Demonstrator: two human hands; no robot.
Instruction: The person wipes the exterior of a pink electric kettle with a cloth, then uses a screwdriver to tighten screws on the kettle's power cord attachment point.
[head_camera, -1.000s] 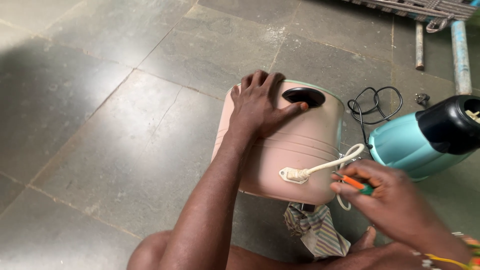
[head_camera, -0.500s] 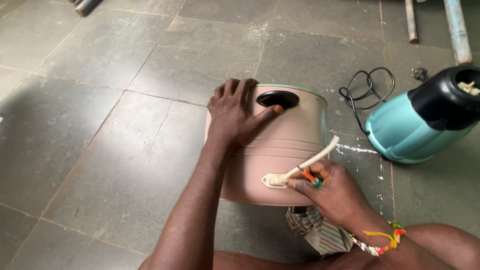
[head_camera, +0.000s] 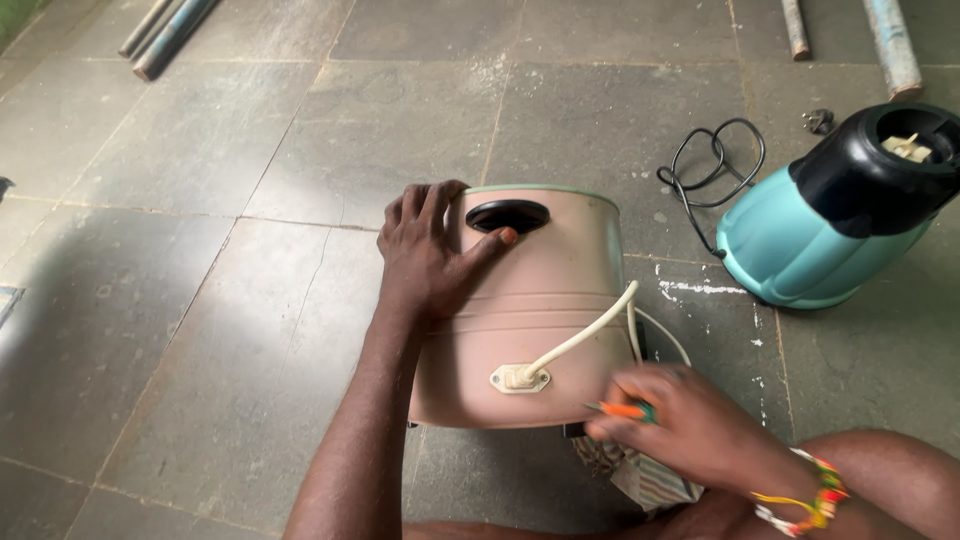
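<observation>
On grey stone floor tiles (head_camera: 200, 330), a pink appliance (head_camera: 540, 310) was steadied by the flat, released left hand (head_camera: 430, 260); an orange tool (head_camera: 625, 410) was clenched in the right hand (head_camera: 690, 425).

Blurred right hand (head_camera: 690, 425), tool (head_camera: 625, 410) mostly hidden

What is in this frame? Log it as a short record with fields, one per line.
Setting: stone-tiled floor
Left hand: flat on the pink housing, thumb by its black opening
Right hand: grip closed on an orange tool, blurred, near the housing's lower edge
Cord: a white cord leaves a cream fitting on the housing
Beside: teal appliance with black top, black cable coiled by it
Under right hand: striped cloth
Far edge: pipes on the floor
</observation>
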